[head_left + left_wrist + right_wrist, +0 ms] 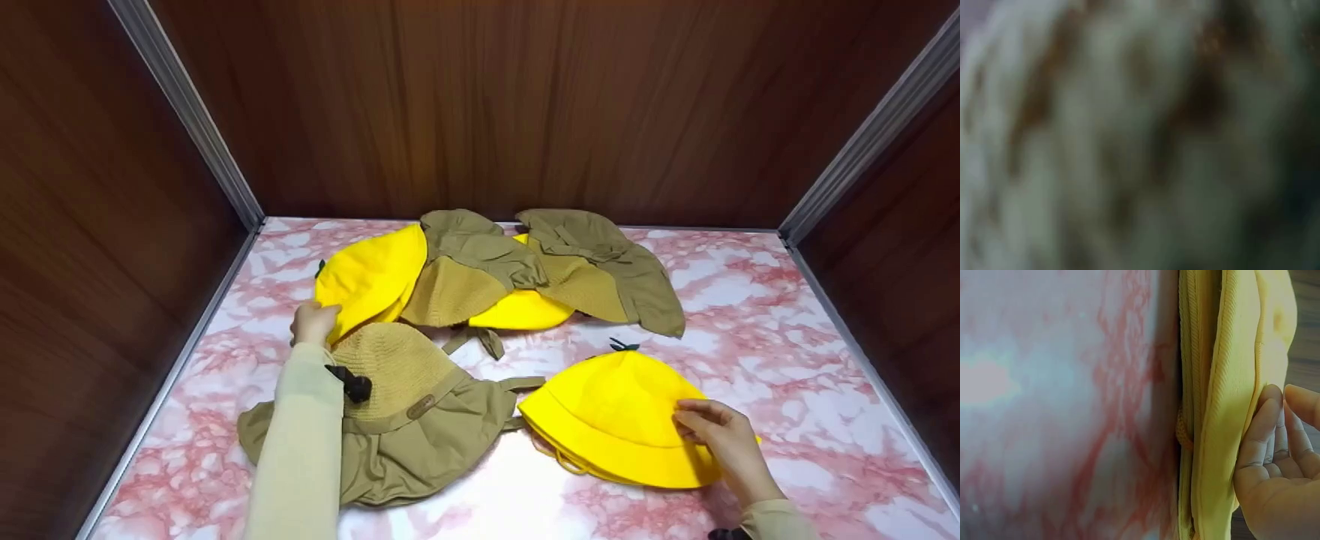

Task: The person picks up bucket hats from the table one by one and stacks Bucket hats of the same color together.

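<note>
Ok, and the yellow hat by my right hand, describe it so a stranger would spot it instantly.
On the marbled pink-and-white tabletop, look to the near right, where your right hand touches a yellow hat. A dark leaf-like tuft tops it. Unlike the other yellow hats farther back, it lies at the front.

No words or numbers can be read anywhere. The tan hat (405, 442) at the front left has a little brown tag (421, 406), but it is too small to make out any writing on it.
</note>
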Demonstrator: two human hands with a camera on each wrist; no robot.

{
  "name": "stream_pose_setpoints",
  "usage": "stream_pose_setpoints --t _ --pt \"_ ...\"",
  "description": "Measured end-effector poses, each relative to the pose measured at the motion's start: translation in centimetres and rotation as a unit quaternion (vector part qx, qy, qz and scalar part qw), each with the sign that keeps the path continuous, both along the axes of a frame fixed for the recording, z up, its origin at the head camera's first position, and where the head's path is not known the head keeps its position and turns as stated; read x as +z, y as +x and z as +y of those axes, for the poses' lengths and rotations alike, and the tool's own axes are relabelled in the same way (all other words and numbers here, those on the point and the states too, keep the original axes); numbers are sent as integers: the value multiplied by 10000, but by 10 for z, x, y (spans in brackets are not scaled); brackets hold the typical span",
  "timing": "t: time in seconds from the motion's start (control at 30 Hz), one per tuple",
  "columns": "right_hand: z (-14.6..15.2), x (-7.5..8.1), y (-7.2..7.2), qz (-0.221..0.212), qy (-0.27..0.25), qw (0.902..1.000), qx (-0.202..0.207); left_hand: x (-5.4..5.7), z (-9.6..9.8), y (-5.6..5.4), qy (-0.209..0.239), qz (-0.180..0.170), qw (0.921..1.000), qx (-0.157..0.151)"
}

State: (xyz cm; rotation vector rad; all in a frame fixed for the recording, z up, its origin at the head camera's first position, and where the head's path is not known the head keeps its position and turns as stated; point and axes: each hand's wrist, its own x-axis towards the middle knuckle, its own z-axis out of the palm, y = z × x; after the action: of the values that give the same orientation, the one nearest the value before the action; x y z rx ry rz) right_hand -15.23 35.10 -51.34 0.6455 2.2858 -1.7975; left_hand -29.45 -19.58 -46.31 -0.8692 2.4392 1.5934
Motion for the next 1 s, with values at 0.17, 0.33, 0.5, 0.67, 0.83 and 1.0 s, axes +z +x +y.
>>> stream_pose_setpoints --t 0.17,0.33,0.5,0.67,0.83,1.0 --pt "1 -1 0 -110 -1 9999 0 -14 -4 2 -265 -163 9995 -79" --pt "1 -2 -1 -141 20 9999 -24 -22 -3 5 -421 -161 9982 -403" --pt "1 -2 -1 -106 39 9999 0 -24 2 11 -199 117 9989 -399" --pt "0 -3 -2 -94 40 9999 4 -23 5 12 320 500 9982 -46" --pt "1 -2 -2 7 68 9998 164 -22 10 6 1187 834 9892 227" --pt "-1 2 -4 -63 182 9994 294 -15 20 0 2429 1334 9600 392"
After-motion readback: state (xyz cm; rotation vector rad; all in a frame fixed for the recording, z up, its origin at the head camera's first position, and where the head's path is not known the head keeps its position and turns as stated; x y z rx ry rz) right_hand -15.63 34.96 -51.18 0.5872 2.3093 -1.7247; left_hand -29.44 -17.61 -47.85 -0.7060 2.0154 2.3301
